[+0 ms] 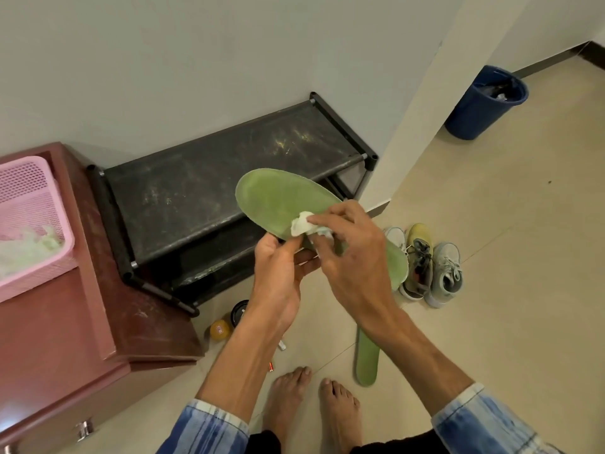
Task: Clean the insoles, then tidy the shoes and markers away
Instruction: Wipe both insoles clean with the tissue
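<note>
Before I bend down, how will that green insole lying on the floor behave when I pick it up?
The thin green insole on the tiled floor looks flat, so probably light and unable to roll. Its twin, the green insole held in the left hand, sticks out without drooping, so likely springy rather than floppy.

soft even indoor light, faint shadows; wide-angle bending at edges
</note>
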